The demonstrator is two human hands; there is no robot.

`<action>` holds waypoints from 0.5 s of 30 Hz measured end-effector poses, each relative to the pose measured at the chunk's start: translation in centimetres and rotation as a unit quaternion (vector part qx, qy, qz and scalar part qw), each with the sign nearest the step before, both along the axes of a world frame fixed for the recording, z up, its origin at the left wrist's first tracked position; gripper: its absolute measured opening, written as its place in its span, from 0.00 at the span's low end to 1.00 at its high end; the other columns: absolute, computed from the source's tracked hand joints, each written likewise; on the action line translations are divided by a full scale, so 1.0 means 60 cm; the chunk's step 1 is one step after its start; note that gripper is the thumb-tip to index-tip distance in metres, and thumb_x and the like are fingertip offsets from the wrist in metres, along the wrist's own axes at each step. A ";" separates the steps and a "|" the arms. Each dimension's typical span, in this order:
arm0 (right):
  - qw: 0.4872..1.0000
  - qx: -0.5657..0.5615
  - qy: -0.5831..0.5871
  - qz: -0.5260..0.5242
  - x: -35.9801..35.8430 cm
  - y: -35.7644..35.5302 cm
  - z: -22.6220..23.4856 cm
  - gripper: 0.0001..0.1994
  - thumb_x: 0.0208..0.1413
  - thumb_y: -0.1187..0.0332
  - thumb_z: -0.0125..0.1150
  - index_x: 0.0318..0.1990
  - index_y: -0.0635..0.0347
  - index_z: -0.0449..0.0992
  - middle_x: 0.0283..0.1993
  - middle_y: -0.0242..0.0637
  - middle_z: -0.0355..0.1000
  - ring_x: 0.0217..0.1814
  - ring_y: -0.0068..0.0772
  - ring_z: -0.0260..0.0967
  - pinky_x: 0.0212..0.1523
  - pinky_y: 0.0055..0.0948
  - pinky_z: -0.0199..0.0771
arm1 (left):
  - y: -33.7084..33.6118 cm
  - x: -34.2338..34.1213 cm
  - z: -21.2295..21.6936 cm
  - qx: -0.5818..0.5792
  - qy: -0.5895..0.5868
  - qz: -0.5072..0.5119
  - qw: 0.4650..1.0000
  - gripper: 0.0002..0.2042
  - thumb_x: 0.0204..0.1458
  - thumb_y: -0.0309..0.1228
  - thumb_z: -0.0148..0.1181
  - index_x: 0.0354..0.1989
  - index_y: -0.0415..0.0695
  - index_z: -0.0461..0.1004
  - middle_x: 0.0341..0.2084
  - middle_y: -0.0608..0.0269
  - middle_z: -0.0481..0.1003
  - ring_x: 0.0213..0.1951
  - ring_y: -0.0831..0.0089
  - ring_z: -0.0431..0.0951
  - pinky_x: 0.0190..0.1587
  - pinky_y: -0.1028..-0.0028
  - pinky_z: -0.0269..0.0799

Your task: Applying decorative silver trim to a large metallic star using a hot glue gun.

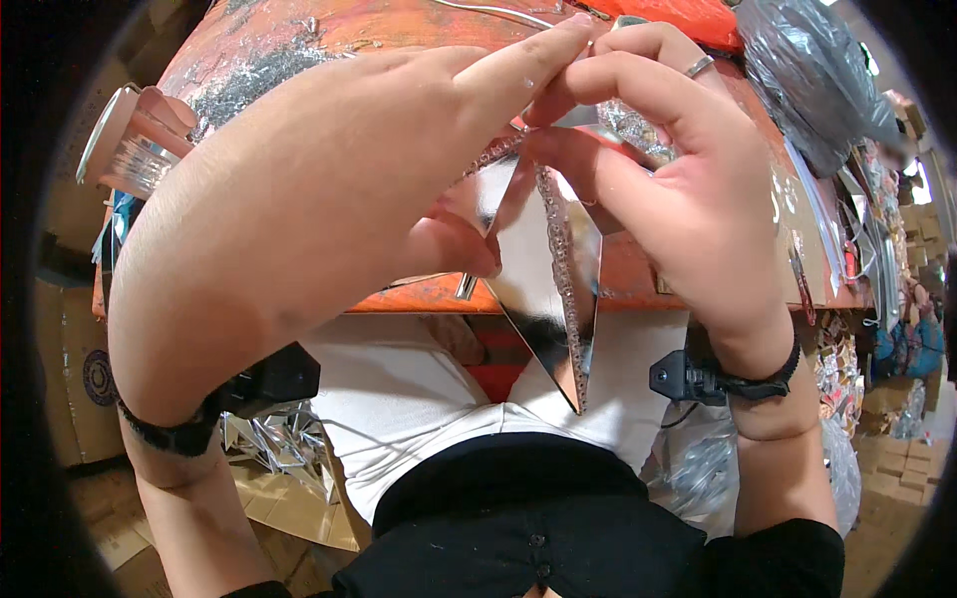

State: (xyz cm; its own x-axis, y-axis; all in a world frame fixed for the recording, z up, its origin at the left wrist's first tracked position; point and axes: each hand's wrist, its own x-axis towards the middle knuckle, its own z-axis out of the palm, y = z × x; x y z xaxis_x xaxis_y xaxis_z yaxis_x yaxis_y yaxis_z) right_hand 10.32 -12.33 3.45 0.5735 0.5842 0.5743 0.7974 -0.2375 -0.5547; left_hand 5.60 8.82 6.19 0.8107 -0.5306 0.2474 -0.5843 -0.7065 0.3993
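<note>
Over the table's near edge, a pointed piece of mirror-like panels hangs between my hands, its tip downward over my lap. A strip of small clear beads or crystals runs along one of its ridges. My left hand is wrapped about the left side, thumb against a mirrored face and a finger stretched toward the top. My right hand, with a ring on one finger, has its thumb and fingertips pinched together at the upper end. What lies between those fingertips is mostly hidden.
The worn orange table stretches beyond my hands. A cup-like container of thin clear sticks stands left. A grey plastic bag and red-orange plastic lie at the back right. Shiny scraps fill a cardboard box beside my lap.
</note>
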 end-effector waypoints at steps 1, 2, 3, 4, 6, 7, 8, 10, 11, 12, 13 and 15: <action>0.999 -0.043 0.010 -0.030 -0.002 0.000 0.003 0.15 0.45 0.86 0.53 0.42 0.65 0.75 0.49 0.40 0.64 0.51 0.30 0.64 0.49 0.26 0.67 | -0.002 0.002 -0.002 -0.001 0.001 -0.001 1.000 0.42 0.32 0.28 0.72 0.61 0.45 0.58 0.53 0.49 0.70 0.53 0.54 0.72 0.55 0.64 0.67; 0.999 -0.044 0.010 -0.031 -0.003 0.000 0.003 0.15 0.45 0.86 0.53 0.42 0.65 0.75 0.49 0.40 0.64 0.51 0.30 0.64 0.49 0.26 0.67 | 0.002 -0.002 -0.004 -0.001 0.002 -0.002 1.000 0.42 0.32 0.28 0.72 0.61 0.45 0.58 0.53 0.49 0.70 0.53 0.54 0.72 0.55 0.64 0.67; 0.998 -0.046 -0.001 -0.031 -0.006 -0.001 0.007 0.15 0.45 0.85 0.53 0.42 0.65 0.75 0.49 0.40 0.64 0.51 0.30 0.64 0.49 0.26 0.67 | -0.012 -0.006 0.000 -0.001 0.002 -0.001 1.000 0.42 0.32 0.28 0.72 0.61 0.45 0.58 0.53 0.49 0.70 0.53 0.54 0.72 0.55 0.64 0.67; 0.998 -0.049 -0.011 -0.032 -0.008 -0.002 0.010 0.15 0.45 0.85 0.53 0.42 0.65 0.75 0.49 0.40 0.64 0.51 0.30 0.64 0.49 0.26 0.67 | -0.002 -0.006 0.001 0.000 0.002 -0.001 1.000 0.42 0.32 0.28 0.72 0.61 0.45 0.58 0.53 0.49 0.70 0.53 0.54 0.72 0.55 0.64 0.67; 0.997 -0.055 -0.032 -0.034 -0.011 -0.003 0.015 0.15 0.45 0.85 0.53 0.43 0.65 0.75 0.50 0.40 0.64 0.50 0.30 0.64 0.49 0.26 0.67 | -0.001 -0.007 0.003 0.000 0.003 0.000 1.000 0.42 0.32 0.28 0.72 0.61 0.45 0.59 0.53 0.49 0.70 0.53 0.54 0.72 0.55 0.64 0.67; 0.997 -0.058 -0.042 -0.035 -0.011 -0.003 0.016 0.16 0.45 0.85 0.53 0.43 0.65 0.75 0.50 0.40 0.64 0.50 0.30 0.64 0.50 0.26 0.67 | -0.005 -0.002 0.003 0.000 0.003 0.000 1.000 0.42 0.32 0.28 0.72 0.61 0.45 0.59 0.53 0.49 0.70 0.53 0.54 0.72 0.55 0.64 0.67; 0.996 -0.061 -0.052 -0.036 -0.012 -0.004 0.018 0.16 0.45 0.84 0.53 0.43 0.65 0.75 0.50 0.40 0.64 0.50 0.30 0.64 0.50 0.26 0.67 | -0.013 -0.006 0.004 0.000 0.004 0.000 1.000 0.42 0.32 0.28 0.72 0.61 0.45 0.59 0.53 0.49 0.70 0.53 0.54 0.72 0.55 0.64 0.67; 0.994 -0.071 -0.072 -0.041 -0.011 -0.008 0.019 0.16 0.45 0.84 0.53 0.43 0.64 0.75 0.50 0.40 0.63 0.50 0.30 0.64 0.50 0.26 0.66 | -0.001 0.001 -0.001 -0.004 0.006 -0.003 1.000 0.42 0.32 0.28 0.72 0.61 0.45 0.59 0.53 0.49 0.70 0.53 0.54 0.72 0.55 0.64 0.67; 0.993 -0.077 -0.082 -0.044 -0.010 -0.010 0.019 0.16 0.45 0.84 0.53 0.44 0.64 0.75 0.50 0.40 0.63 0.50 0.30 0.63 0.50 0.26 0.66 | 0.003 -0.003 -0.004 -0.006 0.006 -0.005 1.000 0.41 0.32 0.28 0.72 0.60 0.45 0.59 0.53 0.49 0.70 0.53 0.54 0.72 0.55 0.64 0.67; 0.992 -0.078 -0.092 -0.043 -0.012 -0.009 0.021 0.16 0.45 0.84 0.53 0.44 0.64 0.75 0.50 0.40 0.63 0.50 0.30 0.63 0.50 0.26 0.66 | -0.008 0.004 -0.001 -0.005 0.007 -0.002 1.000 0.41 0.32 0.28 0.72 0.60 0.45 0.59 0.53 0.49 0.70 0.53 0.54 0.72 0.55 0.64 0.67; 0.991 -0.080 -0.101 -0.041 -0.013 -0.009 0.023 0.16 0.46 0.83 0.53 0.44 0.64 0.75 0.50 0.40 0.63 0.50 0.30 0.63 0.50 0.26 0.66 | -0.001 0.000 0.000 -0.003 0.009 0.000 1.000 0.41 0.32 0.28 0.72 0.60 0.45 0.59 0.53 0.49 0.70 0.53 0.54 0.72 0.55 0.64 0.67; 0.988 -0.086 -0.120 -0.043 -0.016 -0.011 0.025 0.16 0.46 0.83 0.53 0.44 0.64 0.76 0.50 0.40 0.63 0.50 0.30 0.63 0.50 0.26 0.66 | -0.003 -0.003 0.001 -0.004 0.011 0.001 1.000 0.41 0.32 0.28 0.72 0.60 0.45 0.59 0.53 0.50 0.70 0.53 0.54 0.72 0.55 0.64 0.67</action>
